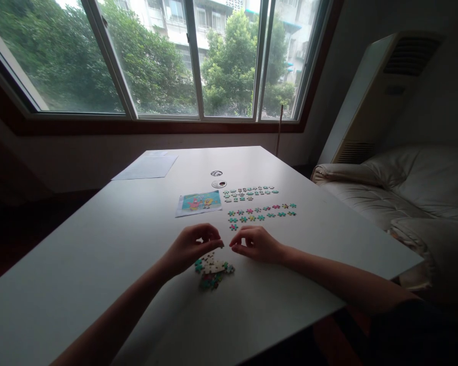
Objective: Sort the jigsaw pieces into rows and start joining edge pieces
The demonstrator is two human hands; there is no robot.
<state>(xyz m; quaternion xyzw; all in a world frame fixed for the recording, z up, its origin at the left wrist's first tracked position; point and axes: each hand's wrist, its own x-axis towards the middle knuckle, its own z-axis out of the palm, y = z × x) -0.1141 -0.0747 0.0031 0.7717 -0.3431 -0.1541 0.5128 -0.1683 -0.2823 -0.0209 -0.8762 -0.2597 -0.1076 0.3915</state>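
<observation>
My left hand (196, 244) is over the table, its thumb and fingertips pinched on a small puzzle piece (222, 246). Facing it from the right, my right hand (255, 243) has its fingers curled and the thumb and index tips close together; whether anything is between them is too small to make out. A narrow gap separates the two hands. Just below them lies a loose pile of puzzle pieces (213, 267), some showing pale backs, others green and coloured faces. Beyond my right hand, several puzzle pieces (252, 218) lie spread out in rows.
A cartoon picture sheet (199, 203) lies beyond my left hand. Further rows of green pieces (248, 193) sit farther back, near two round table inserts (219, 184). Papers (147, 166) rest at the far left of the white table (99, 244). A sofa (366, 193) stands right.
</observation>
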